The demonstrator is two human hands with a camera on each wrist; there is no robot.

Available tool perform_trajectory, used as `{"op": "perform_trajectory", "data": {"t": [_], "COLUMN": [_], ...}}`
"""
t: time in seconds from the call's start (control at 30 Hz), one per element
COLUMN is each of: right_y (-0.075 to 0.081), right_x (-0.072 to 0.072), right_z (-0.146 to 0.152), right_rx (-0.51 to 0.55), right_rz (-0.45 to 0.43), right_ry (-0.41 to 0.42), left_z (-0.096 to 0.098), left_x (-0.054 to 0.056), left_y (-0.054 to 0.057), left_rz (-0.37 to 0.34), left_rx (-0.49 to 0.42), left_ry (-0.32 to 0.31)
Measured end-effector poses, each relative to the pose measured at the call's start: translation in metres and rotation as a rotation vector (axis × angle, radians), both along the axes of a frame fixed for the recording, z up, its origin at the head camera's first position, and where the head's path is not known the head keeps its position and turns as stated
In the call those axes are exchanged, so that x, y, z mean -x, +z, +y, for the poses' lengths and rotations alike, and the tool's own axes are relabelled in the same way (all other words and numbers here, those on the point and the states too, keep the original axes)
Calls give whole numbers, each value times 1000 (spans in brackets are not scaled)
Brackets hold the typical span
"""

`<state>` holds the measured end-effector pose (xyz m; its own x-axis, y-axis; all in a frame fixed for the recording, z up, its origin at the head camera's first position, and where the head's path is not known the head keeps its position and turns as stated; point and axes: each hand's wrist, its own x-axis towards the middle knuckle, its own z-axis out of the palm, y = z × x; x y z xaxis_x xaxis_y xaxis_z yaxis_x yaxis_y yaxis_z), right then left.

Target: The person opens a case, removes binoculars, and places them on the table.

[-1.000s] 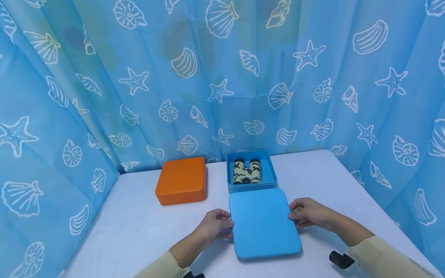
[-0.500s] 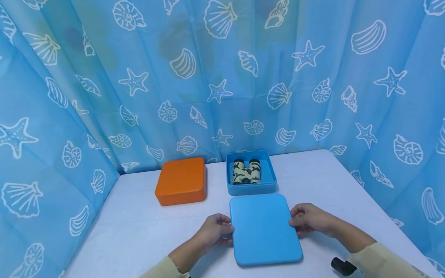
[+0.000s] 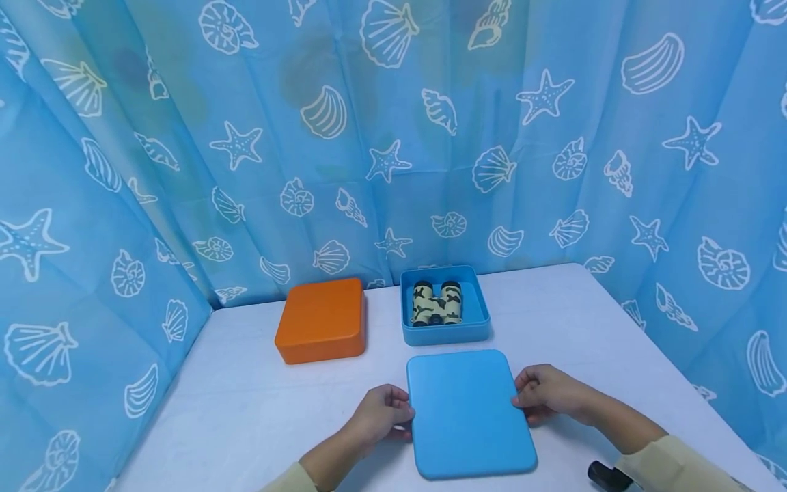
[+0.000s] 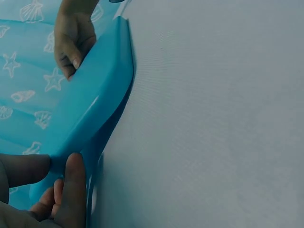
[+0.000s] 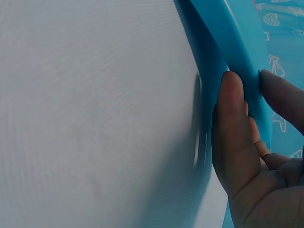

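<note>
A square blue lid lies in front of a matching blue box, with a narrow strip of white table between them. My left hand pinches the lid's left edge, thumb on top and fingers at the side. On the opposite edge my right hand pinches the lid in the same manner. Both wrist views show thumb and fingers on the rim of the lid, a shadow below it. Inside the uncovered box sit camouflage-patterned binoculars.
To the left of the blue box stands an orange box, its top smooth and closed. A blue curtain with white shells and starfish hangs behind and beside the white table. A black device shows at the right cuff.
Both hands have drawn the blue lid a little toward me, widening the gap to the blue box. The boxes and binoculars have stayed in place.
</note>
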<state>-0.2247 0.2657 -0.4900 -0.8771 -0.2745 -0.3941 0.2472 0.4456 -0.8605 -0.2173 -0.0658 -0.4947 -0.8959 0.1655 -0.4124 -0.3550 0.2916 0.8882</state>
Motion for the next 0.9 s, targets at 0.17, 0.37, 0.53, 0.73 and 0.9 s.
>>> {"op": "perform_trajectory", "data": {"t": [0.17,0.37,0.53,0.73,0.9], "right_y": [-1,-1,-2,-4,0], "right_x": [-1,-4,-6,-5,-5], "right_z": [-2,-5,-7,-11,-17], "right_rx": [-19,-74,-83,-122,-197], "right_rz": [-17,-16,-5,8,24], "right_ry": [-12,-14,-15,-40,-45], "left_z": [0,-2,-2,-1,-2], "left_x": [-1,-3,-5,-7,-5], "left_y": [-2,-3,-3,1,2], "left_rz": [3,62,134,164,171], "left_rx": [33,117,202,285,342], "left_ry": [1,-63,-124,-159,-191]}}
